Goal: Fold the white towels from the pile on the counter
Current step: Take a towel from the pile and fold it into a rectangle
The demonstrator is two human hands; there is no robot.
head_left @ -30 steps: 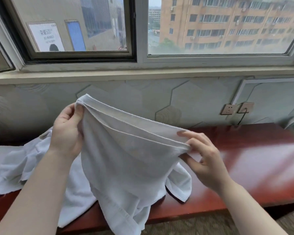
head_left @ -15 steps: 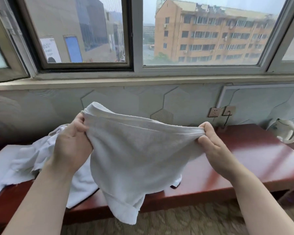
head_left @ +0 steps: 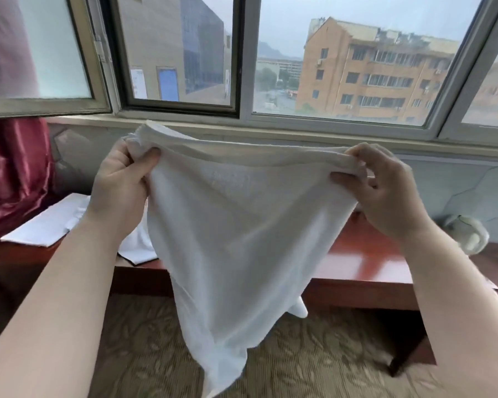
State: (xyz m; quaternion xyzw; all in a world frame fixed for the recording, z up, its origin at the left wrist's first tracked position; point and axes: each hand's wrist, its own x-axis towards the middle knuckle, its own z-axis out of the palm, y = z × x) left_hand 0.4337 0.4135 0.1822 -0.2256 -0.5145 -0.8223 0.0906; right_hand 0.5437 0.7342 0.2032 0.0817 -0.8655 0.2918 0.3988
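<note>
The towel (head_left: 236,225) hangs in the air in front of the bench (head_left: 365,262), stretched between the left hand (head_left: 121,185) at its left top corner and the right hand (head_left: 385,191) at its right top corner. Behind the left arm, more towels (head_left: 46,225) lie on the bench's left part. A kettle (head_left: 469,234) stands on the bench to the right. The window (head_left: 242,61) runs behind, above the bench.

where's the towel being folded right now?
Head view, centre: the white towel hangs in the air, its top edge stretched between the left hand and right hand, in front of the red-brown counter below the window.
</note>
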